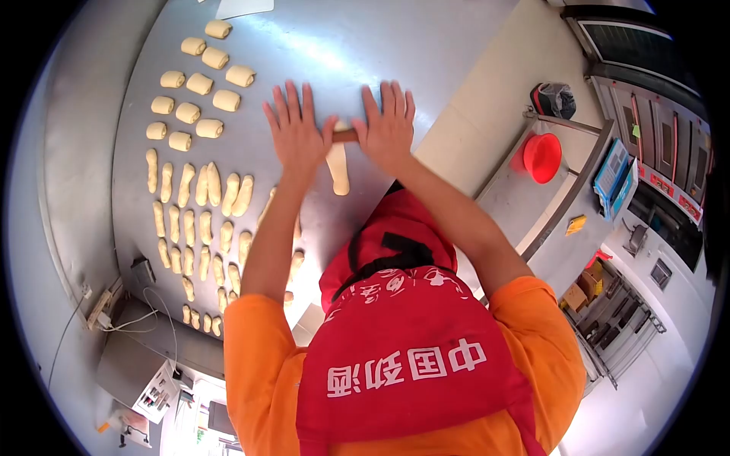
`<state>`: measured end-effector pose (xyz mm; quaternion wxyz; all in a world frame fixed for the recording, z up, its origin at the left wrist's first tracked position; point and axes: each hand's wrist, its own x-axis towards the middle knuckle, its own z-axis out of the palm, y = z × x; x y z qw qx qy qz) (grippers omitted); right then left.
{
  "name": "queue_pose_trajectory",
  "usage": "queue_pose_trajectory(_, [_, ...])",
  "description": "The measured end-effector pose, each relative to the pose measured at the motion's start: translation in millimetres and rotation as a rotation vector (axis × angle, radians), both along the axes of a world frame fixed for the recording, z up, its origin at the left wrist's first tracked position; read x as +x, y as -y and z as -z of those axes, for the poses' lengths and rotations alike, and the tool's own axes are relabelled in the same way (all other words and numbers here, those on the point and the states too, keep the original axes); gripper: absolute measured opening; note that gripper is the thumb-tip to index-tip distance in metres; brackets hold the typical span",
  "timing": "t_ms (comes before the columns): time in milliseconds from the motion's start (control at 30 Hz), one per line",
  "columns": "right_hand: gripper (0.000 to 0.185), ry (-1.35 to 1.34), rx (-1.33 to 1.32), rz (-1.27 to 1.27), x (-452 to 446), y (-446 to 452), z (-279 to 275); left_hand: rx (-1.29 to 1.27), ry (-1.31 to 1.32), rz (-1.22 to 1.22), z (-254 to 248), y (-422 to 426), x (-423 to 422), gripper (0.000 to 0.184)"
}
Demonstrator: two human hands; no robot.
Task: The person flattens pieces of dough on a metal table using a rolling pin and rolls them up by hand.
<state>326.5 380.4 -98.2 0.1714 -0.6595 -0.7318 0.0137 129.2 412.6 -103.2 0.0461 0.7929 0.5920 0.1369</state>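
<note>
Both palms press on a short brown rolling pin that lies across a strip of dough on the metal table. My left hand rests over the pin's left end, fingers stretched out and spread. Over the right end lies my right hand, its fingers also straight and pointing away from me. Between the hands, a bit of dough shows beyond the pin, and the longer flattened part runs toward me. The ends of the pin are hidden under the palms.
Rolled dough pieces stand in rows at the table's far left. Several long dough strips lie nearer, partly behind my left arm. To the right are a red basin and a blue box on a counter.
</note>
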Motion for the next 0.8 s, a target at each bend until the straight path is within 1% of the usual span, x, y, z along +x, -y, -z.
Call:
queue_pose_trajectory(133, [0.053, -0.006, 0.149, -0.018, 15, -94, 5, 0.171, 0.099, -0.005, 16, -100, 11, 0.072])
queue_pose_trajectory(200, [0.047, 0.003, 0.249, -0.008, 22, -122, 10, 0.224, 0.002, -0.014, 19, -124, 11, 0.066])
queue_pose_trajectory(233, [0.046, -0.060, 0.195, -0.060, 27, -121, 10, 0.252, -0.042, -0.018, 11, -134, 14, 0.063])
queue_pose_trajectory(267, [0.045, -0.121, 0.136, -0.113, 31, -113, 10, 0.286, 0.048, -0.011, 5, -128, 16, 0.052])
queue_pose_trajectory(300, [0.044, -0.181, 0.077, -0.167, 34, -103, 9, 0.167, 0.129, -0.010, -1, -120, 14, 0.050])
queue_pose_trajectory(367, [0.041, -0.225, 0.021, -0.177, 31, -62, 5, -0.076, 0.286, -0.015, -2, -100, 7, 0.044])
queue_pose_trajectory(400, [0.040, -0.249, -0.015, -0.189, 31, -47, 7, -0.065, 0.245, -0.007, -1, -92, 5, 0.038])
queue_pose_trajectory(500, [0.047, -0.220, 0.011, -0.146, 36, -31, 27, 0.131, 0.252, 0.051, 13, -59, 1, 0.039])
queue_pose_trajectory(533, [0.047, -0.208, -0.022, -0.174, 36, -27, 29, 0.110, 0.248, 0.043, 12, -46, -1, 0.039])
queue_pose_trajectory(600, [0.047, -0.179, -0.100, -0.211, 36, 0, 24, 0.054, 0.246, 0.040, 3, 5, -6, 0.039])
queue_pose_trajectory(667, [0.041, -0.141, -0.024, -0.219, 25, 42, 5, 0.061, 0.182, 0.046, 8, 67, -9, 0.045])
queue_pose_trajectory(733, [0.037, -0.134, 0.002, -0.232, 17, 86, -11, 0.048, 0.138, 0.059, -16, 123, -8, 0.041])
queue_pose_trajectory(767, [0.037, -0.143, -0.004, -0.247, 22, 107, -12, 0.043, 0.117, 0.061, -22, 137, -8, 0.040])
queue_pose_trajectory(800, [0.037, -0.154, -0.012, -0.270, 25, 119, -13, 0.001, 0.179, 0.027, -17, 139, -10, 0.038])
